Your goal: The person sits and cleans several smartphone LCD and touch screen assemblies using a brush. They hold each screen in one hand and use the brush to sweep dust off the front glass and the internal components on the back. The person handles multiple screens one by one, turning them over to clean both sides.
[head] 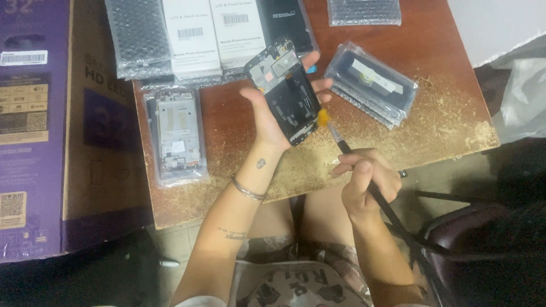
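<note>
You're mid-clean, by the look of it: your left hand (267, 116) grips a black rectangular phone frame w/ exposed inner parts (286, 91), thumb on one long edge, fingers wrapped round the other, held tilted above the brown wooden counter (438, 113). Your right hand (364, 179) is closed pen-style on a thin dark-handled brush w/ yellow-orange bristles (341, 145); the tip sits at the frame's lower right corner, touching or just shy of it, can't tell which.

Next move, I'd judge, calls for light, short strokes along that edge and into the recesses. The frame's interior looks ridged, w/ small cut-outs and a metal-coloured plate near the top, so bristles could snag; keep the left grip steady and the angle shallow.

Textures: the counter is worn, its varnish scuffed to pale dusty patches toward the near edge. On it:
- at left, a silver-grey phone frame in a clear plastic sleeve (176, 136), flat and glossy
- at right, a stack of dark screen parts in clear bags (372, 85), lying askew
- along the far edge, white cardboard boxes (216, 34), plus bubble-wrap pouches (136, 37), dimpled and shiny

A big purple-and-brown cardboard box (40, 125) stands just left of the counter. A thin metal bangle (247, 190) circles your left wrist.
</note>
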